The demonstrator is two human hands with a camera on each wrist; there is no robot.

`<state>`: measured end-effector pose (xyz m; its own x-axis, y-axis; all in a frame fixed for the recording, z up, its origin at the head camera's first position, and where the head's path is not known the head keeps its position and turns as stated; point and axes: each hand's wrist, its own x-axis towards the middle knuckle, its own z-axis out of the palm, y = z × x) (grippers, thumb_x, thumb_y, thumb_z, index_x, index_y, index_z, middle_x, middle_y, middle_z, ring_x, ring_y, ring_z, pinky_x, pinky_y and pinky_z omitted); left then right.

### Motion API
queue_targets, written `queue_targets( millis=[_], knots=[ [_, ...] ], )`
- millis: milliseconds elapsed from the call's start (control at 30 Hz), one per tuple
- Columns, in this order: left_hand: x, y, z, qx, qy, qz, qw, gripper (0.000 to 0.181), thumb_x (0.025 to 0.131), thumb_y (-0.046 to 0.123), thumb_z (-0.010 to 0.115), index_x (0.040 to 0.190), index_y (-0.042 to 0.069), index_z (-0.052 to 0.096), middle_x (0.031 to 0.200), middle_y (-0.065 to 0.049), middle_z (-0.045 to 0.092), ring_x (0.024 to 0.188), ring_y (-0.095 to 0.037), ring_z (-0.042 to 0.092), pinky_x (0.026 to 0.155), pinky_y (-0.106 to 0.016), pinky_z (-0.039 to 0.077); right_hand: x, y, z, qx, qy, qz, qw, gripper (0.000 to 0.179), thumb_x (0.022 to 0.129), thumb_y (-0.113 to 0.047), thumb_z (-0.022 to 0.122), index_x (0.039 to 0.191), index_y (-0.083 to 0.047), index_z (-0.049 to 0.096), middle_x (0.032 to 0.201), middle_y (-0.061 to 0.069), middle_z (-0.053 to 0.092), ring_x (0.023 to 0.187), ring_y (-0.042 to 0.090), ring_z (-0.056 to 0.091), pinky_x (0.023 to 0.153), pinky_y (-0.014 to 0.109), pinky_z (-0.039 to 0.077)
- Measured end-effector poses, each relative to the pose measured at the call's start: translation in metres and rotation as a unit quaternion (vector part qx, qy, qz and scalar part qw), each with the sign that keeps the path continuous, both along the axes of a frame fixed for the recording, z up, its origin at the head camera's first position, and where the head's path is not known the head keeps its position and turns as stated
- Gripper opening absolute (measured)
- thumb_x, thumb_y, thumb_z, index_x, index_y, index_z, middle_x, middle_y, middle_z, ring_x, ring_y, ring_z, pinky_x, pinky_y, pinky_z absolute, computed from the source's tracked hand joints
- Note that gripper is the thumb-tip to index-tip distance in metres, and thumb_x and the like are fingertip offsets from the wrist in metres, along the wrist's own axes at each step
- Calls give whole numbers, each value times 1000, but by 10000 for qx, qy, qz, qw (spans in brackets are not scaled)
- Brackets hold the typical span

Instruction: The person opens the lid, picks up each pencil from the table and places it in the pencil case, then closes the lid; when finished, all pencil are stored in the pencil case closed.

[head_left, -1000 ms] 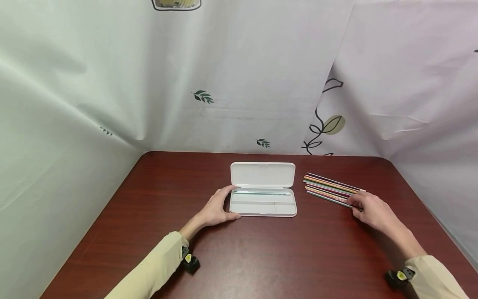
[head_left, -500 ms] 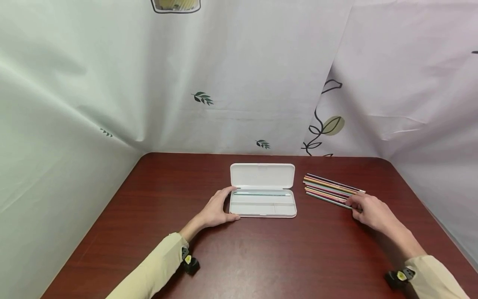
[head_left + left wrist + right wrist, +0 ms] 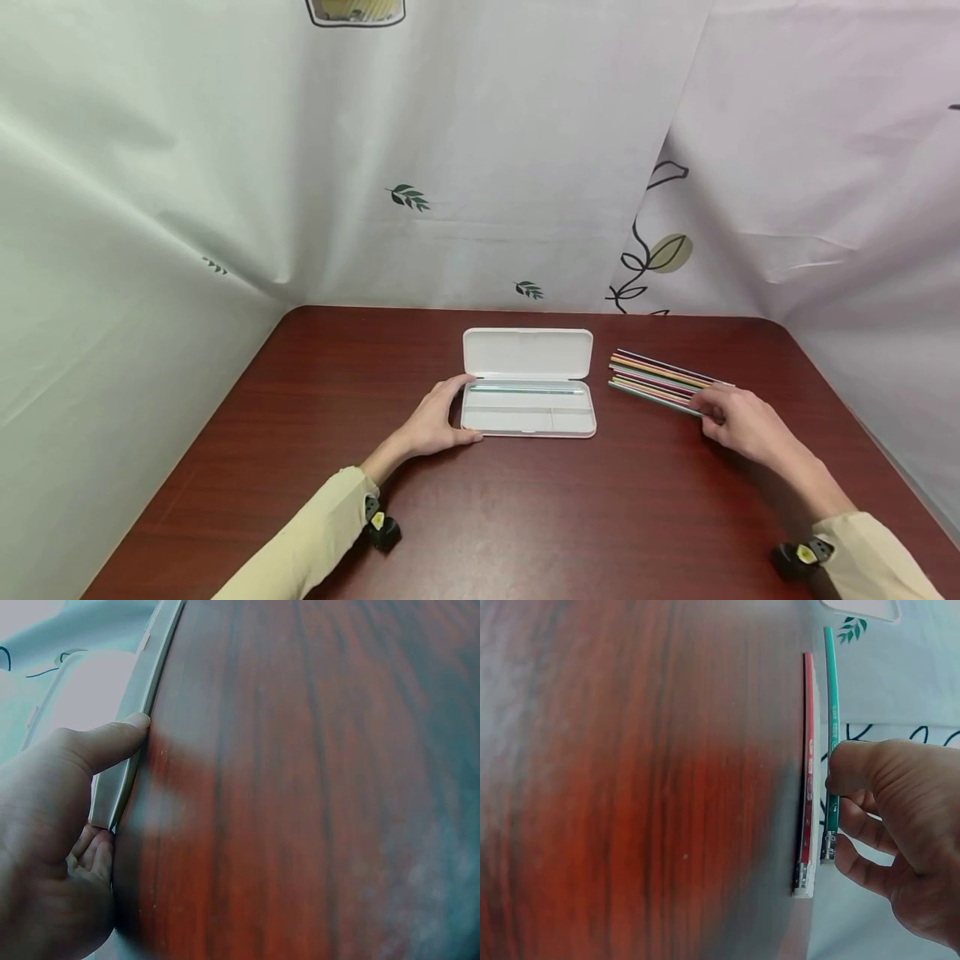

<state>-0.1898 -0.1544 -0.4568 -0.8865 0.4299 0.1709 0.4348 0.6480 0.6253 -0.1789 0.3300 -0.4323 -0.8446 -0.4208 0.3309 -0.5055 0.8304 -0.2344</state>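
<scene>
An open white pencil case (image 3: 506,420) sits at mid-table in the head view, its lid (image 3: 527,353) tipped back. Along its rear compartment lie pale green pencils (image 3: 528,389), too small to count. My left hand (image 3: 431,419) holds the case's left end, thumb (image 3: 112,742) at the front edge and fingers at the back. To the right of the case, a row of several coloured pencils (image 3: 648,368) lies slanted. My right hand (image 3: 746,425) pinches a green pencil (image 3: 832,697) near its eraser end. In the right wrist view it is raised above a red pencil (image 3: 808,742).
The dark red wooden table (image 3: 517,517) has a white patterned cloth (image 3: 480,167) hanging behind it and at both sides. Each wrist carries a small black camera, such as the left camera (image 3: 385,532).
The green pencil has shifted slightly left and up from the row in my right hand, which has moved a little left. My left hand and the case stay put.
</scene>
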Motion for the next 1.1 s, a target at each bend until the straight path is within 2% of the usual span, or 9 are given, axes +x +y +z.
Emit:
queue_targets(
  millis=[467,667,833,1100],
  knots=[
    [0,0,1,47,49,0,10000,88,72,26,89,145,5,45,144,-12,50,128,-33,46,103,-52,37,-1,-11,6,-163,307,365,9987,27,66,4,75,87,-13,70,76,-8,55,68,6,48,55,32,41],
    [0,0,-1,40,57,1,10000,88,72,26,90,145,5,45,144,-13,50,128,-34,45,103,-53,37,-2,-21,10,-170,498,523,9972,28,65,4,75,86,-14,70,78,-12,53,68,5,48,55,31,41],
    [1,0,1,18,55,-3,10000,87,73,26,89,145,6,45,144,-12,50,129,-33,45,103,-52,37,-4,-29,13,-174,502,605,9968,29,65,4,75,86,-15,70,80,-12,54,68,6,50,55,31,43],
    [0,0,1,44,19,-22,10000,88,73,27,89,146,6,44,145,-13,49,129,-33,45,104,-53,37,-12,-46,17,-204,599,943,9935,31,65,6,75,87,-15,70,82,-12,56,69,6,51,58,31,45]
  ],
)
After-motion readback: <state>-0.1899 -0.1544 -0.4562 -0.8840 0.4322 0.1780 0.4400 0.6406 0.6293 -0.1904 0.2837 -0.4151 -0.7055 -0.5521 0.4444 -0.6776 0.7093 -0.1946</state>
